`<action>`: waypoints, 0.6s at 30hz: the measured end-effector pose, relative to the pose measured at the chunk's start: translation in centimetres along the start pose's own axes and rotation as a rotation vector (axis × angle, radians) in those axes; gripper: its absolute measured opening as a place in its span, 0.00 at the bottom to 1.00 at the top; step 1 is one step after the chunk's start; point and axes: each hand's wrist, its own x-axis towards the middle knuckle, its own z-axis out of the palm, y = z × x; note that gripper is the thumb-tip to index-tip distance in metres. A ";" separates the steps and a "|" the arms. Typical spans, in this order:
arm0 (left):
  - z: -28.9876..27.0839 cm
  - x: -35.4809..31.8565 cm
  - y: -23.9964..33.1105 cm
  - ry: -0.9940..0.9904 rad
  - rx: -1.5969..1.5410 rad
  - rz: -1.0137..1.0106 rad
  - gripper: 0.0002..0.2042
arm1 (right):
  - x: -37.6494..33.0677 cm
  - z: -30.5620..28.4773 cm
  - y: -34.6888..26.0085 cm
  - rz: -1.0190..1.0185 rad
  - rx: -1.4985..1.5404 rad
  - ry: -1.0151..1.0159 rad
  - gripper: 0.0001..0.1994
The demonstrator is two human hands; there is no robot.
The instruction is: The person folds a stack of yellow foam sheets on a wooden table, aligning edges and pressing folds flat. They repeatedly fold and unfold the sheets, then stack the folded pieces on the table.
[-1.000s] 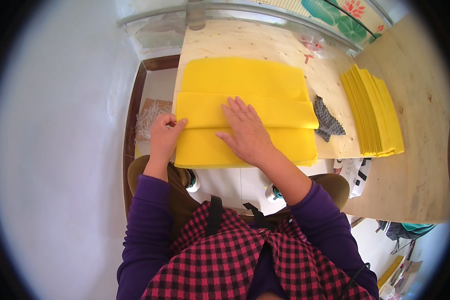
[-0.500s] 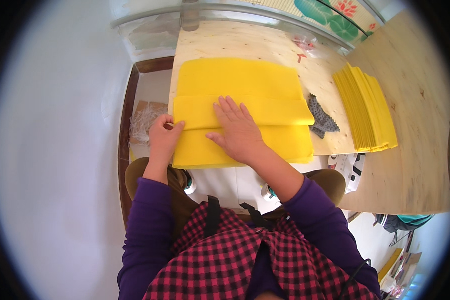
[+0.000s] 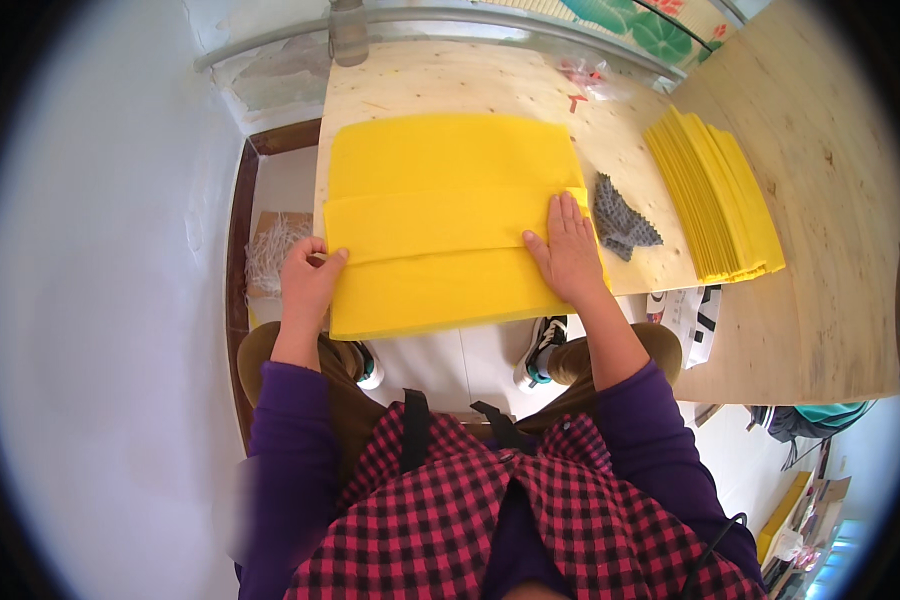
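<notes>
A stack of yellow fabric sheets (image 3: 440, 290) lies flat on the wooden table in front of me, its near edge along the table's front. Across its middle runs a folded band (image 3: 420, 225) of the same fabric. My left hand (image 3: 313, 275) pinches the left end of this band between thumb and fingers. Flat on the band's right end rests my right hand (image 3: 570, 250), fingers stretched out and pointing away from me. Just right of that hand is a crumpled grey dotted cloth (image 3: 625, 220) with zigzag edges.
A tall pile of folded yellow fabric (image 3: 715, 195) stands at the right of the plywood table (image 3: 450, 75). Far back lies a clear plastic bag (image 3: 585, 75). White shredded strands (image 3: 275, 250) sit on cardboard at the left, below the table. A metal rail (image 3: 270, 42) runs behind.
My right hand has slid right along the folded band, from its middle to its right end. The left hand keeps its pinch at the left end. The whole view has shifted slightly.
</notes>
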 end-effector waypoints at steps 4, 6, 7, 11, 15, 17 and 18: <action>-0.2 -0.5 1.4 0.083 0.208 0.175 0.11 | -0.2 0.3 0.1 0.007 0.020 0.035 0.42; 0.0 -1.4 2.9 0.258 0.497 0.389 0.12 | -0.3 0.2 0.1 0.012 0.039 0.044 0.41; 0.4 -1.8 3.9 0.213 0.479 0.555 0.13 | -0.3 0.2 0.1 0.020 0.044 0.044 0.42; 6.6 -4.7 7.1 -0.170 0.301 0.755 0.15 | -0.2 0.4 0.2 0.035 0.048 0.027 0.40; 17.2 -6.3 9.8 -0.513 0.724 0.840 0.22 | 0.0 0.8 0.5 -0.013 -0.084 0.024 0.38; 20.7 -6.1 10.7 -0.513 0.701 0.751 0.25 | -0.2 1.0 1.0 -0.095 -0.140 0.068 0.38; 21.6 -5.5 10.9 -0.515 0.731 0.683 0.26 | -0.3 1.1 1.1 -0.111 -0.200 0.049 0.37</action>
